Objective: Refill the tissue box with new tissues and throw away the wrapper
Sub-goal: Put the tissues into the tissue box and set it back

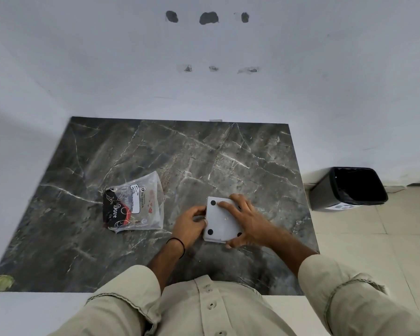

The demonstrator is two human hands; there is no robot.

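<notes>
Working over the dark marble table [155,151], the person has the white tissue box [222,220] flipped upside down, its flat base facing up with small black feet at the corners. It sits toward the near right of the tabletop. The left hand [190,221] is pinching the box's left edge, fingers curled tight against the side. The right hand [246,220] is spread wide across the base, fingertips [224,204] pressing down near the far edge and the thumb hooked at the near right corner. Both hands are on the box, then, and it looks like the base panel is being pressed shut or worked loose; which of the two I cannot tell from here.

Over to the left lies the plastic wrapper [137,203], crinkled and see-through, with a dark printed band at its near-left end. Whether any tissues are left inside it I can't make out. Well off to the right, down on the floor, stands a black bin [349,187] with a liner, open and waiting.

Now, handling. That box looks like rigid plastic, light and smooth, so it could slide on polished stone; gripping it by opposite side walls, as the left hand is doing, seems the safe hold. The wrapper is the opposite: flimsy, slippery, nearly weightless. Best pinched or scrunched into a fist, I'd judge, before carrying it over to the bin.
</notes>
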